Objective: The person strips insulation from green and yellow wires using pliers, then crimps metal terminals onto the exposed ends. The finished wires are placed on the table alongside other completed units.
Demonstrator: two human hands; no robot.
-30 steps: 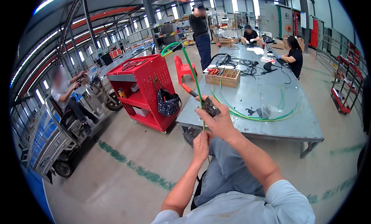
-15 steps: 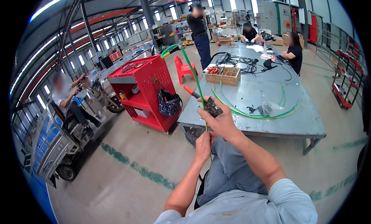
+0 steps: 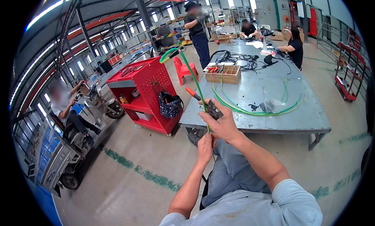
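Note:
My left hand (image 3: 206, 147) is closed, pinching a green-and-yellow wire (image 3: 190, 70) over my lap. The wire rises from there past my other hand and bends over to the left at its top. My right hand (image 3: 223, 125) grips a plier-like hand tool (image 3: 214, 110) with a dark head and orange handle, held against the wire just above my left hand. Fingers and tool hide whether its jaws are closed on the wire. Further green-and-yellow wires (image 3: 269, 113) lie in a curve on the grey table (image 3: 289, 93) beyond my hands.
A wooden tray of tools (image 3: 223, 74), a clear plastic bag (image 3: 276, 105) and black cables (image 3: 238, 62) lie on the table. Left stand a red trolley (image 3: 156, 109) with a hanging bag and a red chair (image 3: 183, 71). A person sits on a three-wheeler (image 3: 74, 148); others are at the far side.
My view has tilted slightly. Both hands keep nearly the same hold on the wire and tool. The seated person at the table's right has turned their head.

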